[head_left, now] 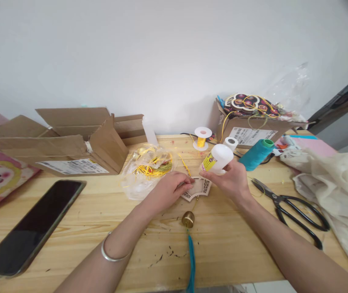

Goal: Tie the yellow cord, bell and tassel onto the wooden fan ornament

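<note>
In the head view, my right hand (231, 179) is wrapped round a white glue bottle (219, 156) with a yellow label, tipped with its base up and its lower end over a fan-shaped wooden piece (196, 188). The piece lies on the table and has cut-out lattice at its sides. With its fingers closed together, my left hand (174, 188) grips the piece's left edge and covers part of it. A yellow cord (185, 164) runs from the piece's top. Below hang a brass bell (188, 219) and a teal tassel (191, 262), both resting on the wood.
Beyond my left hand lies a plastic bag (152, 167) of yellow cords. Black scissors (286, 203) and a teal thread cone (256, 155) are on the right. A yellow thread spool (202, 138) stands behind. Cardboard boxes (101, 142) and a phone (33, 228) are on the left.
</note>
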`<action>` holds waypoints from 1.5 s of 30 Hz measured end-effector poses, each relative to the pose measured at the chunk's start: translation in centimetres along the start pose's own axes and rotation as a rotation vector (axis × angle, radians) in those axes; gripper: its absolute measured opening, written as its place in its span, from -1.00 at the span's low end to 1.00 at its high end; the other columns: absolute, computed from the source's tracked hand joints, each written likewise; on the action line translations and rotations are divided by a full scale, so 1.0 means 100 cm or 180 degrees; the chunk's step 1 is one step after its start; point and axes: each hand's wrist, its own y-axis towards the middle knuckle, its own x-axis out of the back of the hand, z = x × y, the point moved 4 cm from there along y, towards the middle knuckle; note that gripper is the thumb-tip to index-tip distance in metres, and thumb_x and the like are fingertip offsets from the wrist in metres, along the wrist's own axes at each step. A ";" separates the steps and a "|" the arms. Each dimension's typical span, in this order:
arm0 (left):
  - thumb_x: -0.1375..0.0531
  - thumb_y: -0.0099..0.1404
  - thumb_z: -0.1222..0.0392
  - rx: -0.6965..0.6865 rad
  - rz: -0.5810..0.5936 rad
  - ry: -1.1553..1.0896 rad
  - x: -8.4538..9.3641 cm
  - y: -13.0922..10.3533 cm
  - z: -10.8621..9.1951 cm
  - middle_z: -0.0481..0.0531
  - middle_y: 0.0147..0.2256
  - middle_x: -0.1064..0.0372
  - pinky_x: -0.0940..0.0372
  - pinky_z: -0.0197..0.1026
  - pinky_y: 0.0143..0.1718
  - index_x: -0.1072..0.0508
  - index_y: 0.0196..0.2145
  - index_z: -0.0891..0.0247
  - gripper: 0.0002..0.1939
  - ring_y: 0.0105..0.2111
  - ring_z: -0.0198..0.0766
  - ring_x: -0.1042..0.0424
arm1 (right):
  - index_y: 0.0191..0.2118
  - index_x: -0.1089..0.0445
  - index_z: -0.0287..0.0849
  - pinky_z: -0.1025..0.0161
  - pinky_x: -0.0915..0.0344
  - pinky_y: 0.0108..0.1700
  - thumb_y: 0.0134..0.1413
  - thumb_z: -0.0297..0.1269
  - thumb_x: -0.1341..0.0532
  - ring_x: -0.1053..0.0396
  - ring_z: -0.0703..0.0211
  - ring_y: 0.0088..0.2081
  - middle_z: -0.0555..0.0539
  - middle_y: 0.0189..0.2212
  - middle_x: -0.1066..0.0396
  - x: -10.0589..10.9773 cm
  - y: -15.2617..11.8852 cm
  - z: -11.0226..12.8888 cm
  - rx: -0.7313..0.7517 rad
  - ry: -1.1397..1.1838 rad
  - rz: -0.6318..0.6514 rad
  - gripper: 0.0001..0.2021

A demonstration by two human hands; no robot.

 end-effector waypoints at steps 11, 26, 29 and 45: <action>-0.03 0.24 0.15 -0.0005 0.0021 0.0049 0.001 0.000 -0.001 0.00 -0.25 -0.42 -0.21 -0.24 -0.22 -0.42 -0.27 0.22 -0.79 -0.25 -0.28 -0.34 | -0.45 -0.37 -0.25 0.20 -0.35 -0.45 -0.37 -0.10 -0.33 -0.41 0.06 -0.46 -0.14 -0.48 -0.48 -0.003 0.000 -0.003 0.0037 -0.0026 0.0123 -0.66; -0.03 0.24 0.14 0.0010 0.0011 0.0035 0.001 0.000 -0.002 -0.01 -0.25 -0.42 -0.21 -0.23 -0.22 -0.43 -0.27 0.20 -0.79 -0.25 -0.26 -0.35 | -0.45 -0.39 -0.25 0.17 -0.36 -0.43 -0.36 -0.11 -0.32 -0.42 0.04 -0.44 -0.16 -0.46 -0.49 -0.004 0.000 -0.003 0.0059 -0.0028 0.0147 -0.68; -0.03 0.24 0.15 -0.0015 0.0003 0.0015 0.000 0.000 -0.001 0.00 -0.24 -0.42 -0.21 -0.22 -0.21 -0.43 -0.28 0.20 -0.79 -0.25 -0.26 -0.35 | -0.45 -0.40 -0.24 0.16 -0.36 -0.43 -0.35 -0.10 -0.32 -0.42 0.04 -0.43 -0.15 -0.47 -0.49 -0.003 0.000 -0.001 0.0070 -0.0019 0.0159 -0.68; -0.13 0.16 0.21 -0.0414 -0.0451 0.0230 0.003 0.016 -0.009 0.05 -0.13 -0.35 -0.15 -0.06 -0.05 -0.49 -0.42 0.21 -0.87 -0.11 -0.19 -0.28 | -0.49 -0.41 -0.17 0.16 -0.39 -0.38 -0.35 -0.18 -0.34 -0.43 0.04 -0.44 -0.07 -0.49 -0.49 0.018 -0.007 0.016 0.0415 0.0128 -0.0471 -0.78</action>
